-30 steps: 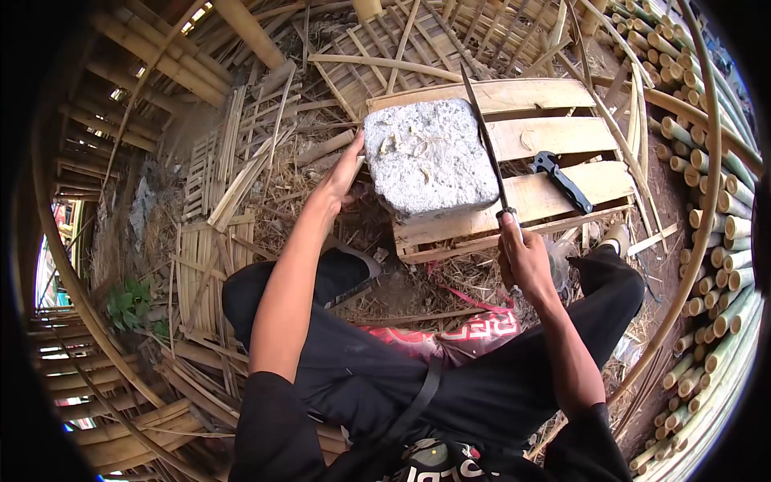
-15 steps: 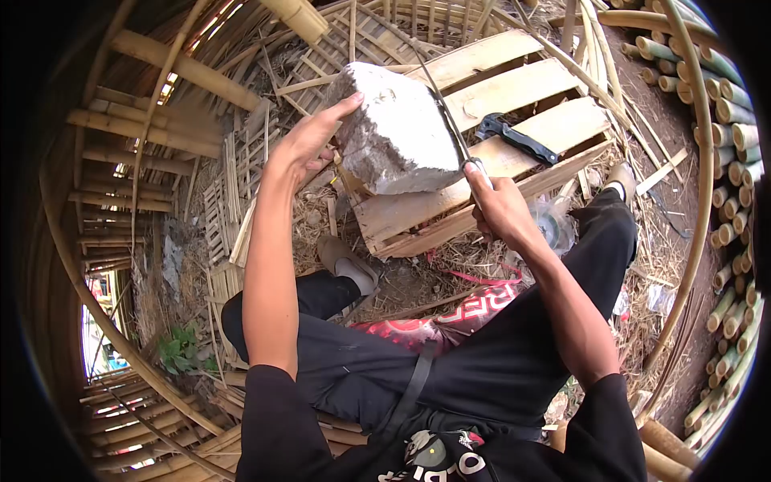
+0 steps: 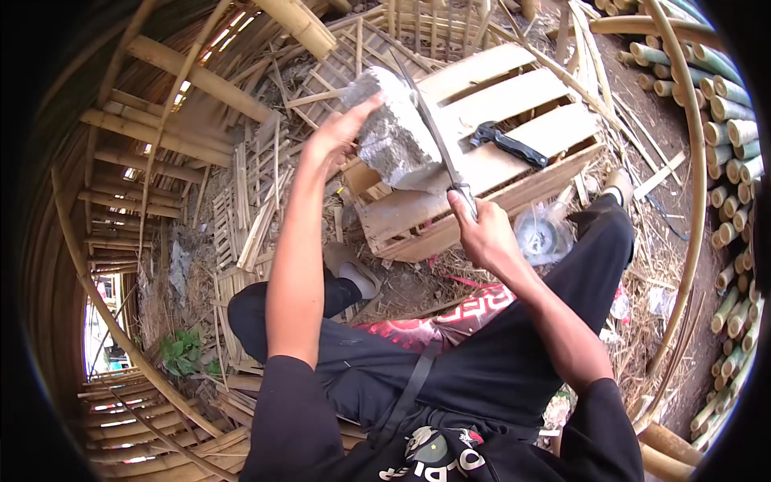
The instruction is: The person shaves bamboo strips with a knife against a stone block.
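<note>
A rough whitish-grey stone block (image 3: 401,157) rests tilted on a wooden slatted crate (image 3: 514,84). My left hand (image 3: 341,136) grips the block's upper left side, its fingers laid over the edge. In my right hand (image 3: 488,233) is the handle of a long-bladed knife (image 3: 436,132), the thumb stretched along it. The blade runs up and to the left along the block's right side; whether it touches the stone I cannot tell. Right of the block, a black folding knife (image 3: 510,143) lies on the slats.
Cut bamboo poles (image 3: 731,132) are stacked at the right. A clear plastic bag (image 3: 542,234) with something round inside lies beside my knee. Split bamboo lattice (image 3: 241,201) leans at the left. A red printed sack (image 3: 474,309) shows between my legs.
The block has tipped to the right, so its grey side shows more and its white face less. Both my hands and the knife have shifted with it.
</note>
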